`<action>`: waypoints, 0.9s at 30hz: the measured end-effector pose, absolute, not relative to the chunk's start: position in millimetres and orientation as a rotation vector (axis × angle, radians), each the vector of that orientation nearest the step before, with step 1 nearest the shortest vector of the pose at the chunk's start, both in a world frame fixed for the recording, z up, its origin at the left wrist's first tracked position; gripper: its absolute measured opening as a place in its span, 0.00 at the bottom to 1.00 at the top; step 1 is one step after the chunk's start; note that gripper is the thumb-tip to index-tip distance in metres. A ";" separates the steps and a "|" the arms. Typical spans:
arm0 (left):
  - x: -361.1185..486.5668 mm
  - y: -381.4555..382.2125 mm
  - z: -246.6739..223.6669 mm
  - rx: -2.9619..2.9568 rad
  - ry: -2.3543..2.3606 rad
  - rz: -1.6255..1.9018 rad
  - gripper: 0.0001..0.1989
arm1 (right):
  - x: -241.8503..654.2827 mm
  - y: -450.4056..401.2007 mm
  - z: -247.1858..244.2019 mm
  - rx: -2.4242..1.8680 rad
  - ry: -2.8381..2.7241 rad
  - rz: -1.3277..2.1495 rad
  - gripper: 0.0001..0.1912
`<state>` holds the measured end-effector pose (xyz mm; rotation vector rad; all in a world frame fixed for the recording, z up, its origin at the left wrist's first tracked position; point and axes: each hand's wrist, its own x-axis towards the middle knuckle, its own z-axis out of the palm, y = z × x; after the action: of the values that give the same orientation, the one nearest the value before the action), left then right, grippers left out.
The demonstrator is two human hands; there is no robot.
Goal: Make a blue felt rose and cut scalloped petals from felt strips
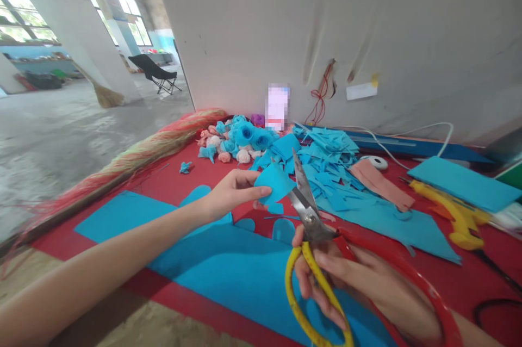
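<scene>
My left hand (234,194) pinches a small piece of blue paper (274,181) between thumb and fingers above the red table. In my right hand (367,276) is a pair of scissors (309,216) with one yellow and one red handle. Their blades are apart, pointing up and away, and the blue piece's right edge lies at the lower blade; whether it sits between the blades I cannot tell. Below both hands, large blue sheets (228,265) and small rounded blue cut pieces (283,230) lie on the red tabletop (183,159).
Paper flowers (244,137) and a heap of blue scraps (330,159) cover the back. On the right are a yellow glue gun (452,208), a folded blue stack (465,181), a pink strip (381,183) and a white tape roll (375,162). A phone (278,106) leans against the panel.
</scene>
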<state>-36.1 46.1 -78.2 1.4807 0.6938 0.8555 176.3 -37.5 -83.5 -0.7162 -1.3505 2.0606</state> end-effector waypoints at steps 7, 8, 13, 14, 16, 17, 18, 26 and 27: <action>-34.7 44.6 -75.8 1.470 0.655 0.891 0.12 | 175.9 -38.7 -88.1 -0.775 -1.327 2.061 0.19; -34.9 44.7 -75.8 1.470 0.658 0.896 0.12 | 175.7 -39.0 -88.5 -0.796 -1.317 2.055 0.19; -36.9 46.2 -77.3 1.476 0.676 0.889 0.13 | 174.2 -39.9 -89.1 -0.815 -1.303 2.087 0.18; -37.2 46.1 -77.3 1.474 0.673 0.881 0.13 | 174.2 -39.8 -89.0 -0.782 -1.270 2.128 0.17; -37.3 45.5 -76.6 1.468 0.662 0.866 0.12 | 174.7 -39.8 -88.5 -0.681 -1.191 2.208 0.14; -37.1 45.0 -76.0 1.465 0.656 0.857 0.13 | 175.1 -39.9 -88.1 -0.633 -1.157 2.229 0.13; -36.9 44.4 -75.3 1.462 0.650 0.849 0.13 | 175.6 -40.0 -87.5 -0.592 -1.137 2.242 0.12; -35.2 40.6 -75.3 1.469 0.643 0.685 0.14 | 175.3 -41.4 -88.8 -0.638 -1.150 2.283 0.14; -35.2 40.6 -75.5 1.472 0.646 0.685 0.15 | 174.5 -42.0 -89.2 -0.697 -1.162 2.263 0.16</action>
<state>-35.2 40.6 -75.5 1.4720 0.6465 0.6852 174.5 -42.0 -89.2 -0.6974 -1.1625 2.2630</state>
